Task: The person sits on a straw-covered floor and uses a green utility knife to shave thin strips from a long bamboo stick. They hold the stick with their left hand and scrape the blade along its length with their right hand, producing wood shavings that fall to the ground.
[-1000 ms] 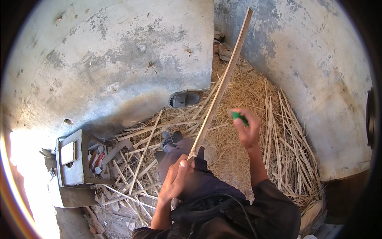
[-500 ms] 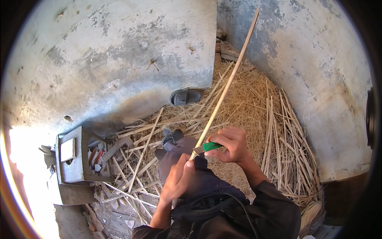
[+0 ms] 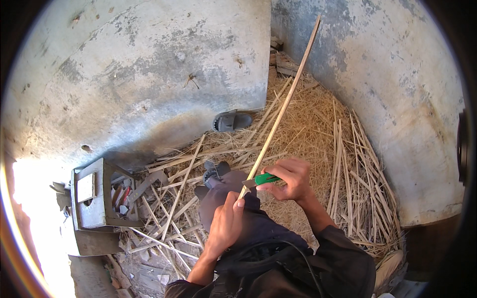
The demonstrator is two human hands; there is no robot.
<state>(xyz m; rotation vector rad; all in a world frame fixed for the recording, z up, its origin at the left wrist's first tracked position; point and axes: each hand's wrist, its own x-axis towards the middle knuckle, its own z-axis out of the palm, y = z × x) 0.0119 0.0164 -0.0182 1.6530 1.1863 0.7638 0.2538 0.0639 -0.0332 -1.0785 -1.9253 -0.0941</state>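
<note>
A long, thin wooden strip (image 3: 278,119) slants up and away to the right from my lap. My left hand (image 3: 226,221) is closed round its near end, thumb on top. In my right hand (image 3: 289,180) is a green-handled knife (image 3: 267,179), gripped with the fingers wrapped round the handle. The knife's short blade lies across the strip just beyond my left thumb and touches it. A small pale sliver seems to stand up from the wood at the blade. The strip's far end points at the corner between the walls.
Wood shavings (image 3: 313,119) cover the floor. Many loose strips (image 3: 367,184) lie piled along the right wall (image 3: 397,99), and more are scattered at left. A small wooden box (image 3: 94,198) holding odds and ends stands at left. A grey sandal (image 3: 231,120) lies by the far wall (image 3: 164,64).
The strip's far end has dipped slightly toward me. Both hands have barely shifted, and the blade stays on the strip near my left thumb.
</note>
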